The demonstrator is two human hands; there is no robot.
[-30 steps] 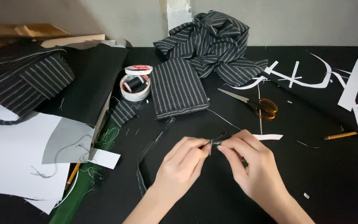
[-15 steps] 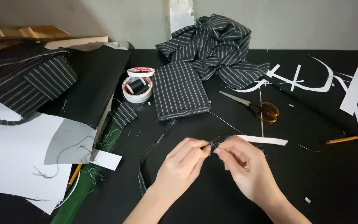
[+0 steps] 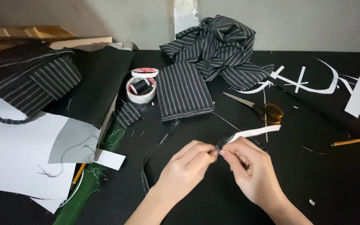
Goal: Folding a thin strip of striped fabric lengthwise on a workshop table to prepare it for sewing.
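Fingers of my left hand (image 3: 188,164) and right hand (image 3: 251,171) are pinched together on a small dark fabric piece (image 3: 223,143), held just above the black desk (image 3: 321,183) near its front edge; a white strip (image 3: 257,132) runs from the pinch toward the scissors (image 3: 259,109); thread spool (image 3: 140,88) and folded striped cloth (image 3: 184,91) lie further back.

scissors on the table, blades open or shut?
Shut, or nearly: the scissors lie flat on the black table, blades together in one narrow point.
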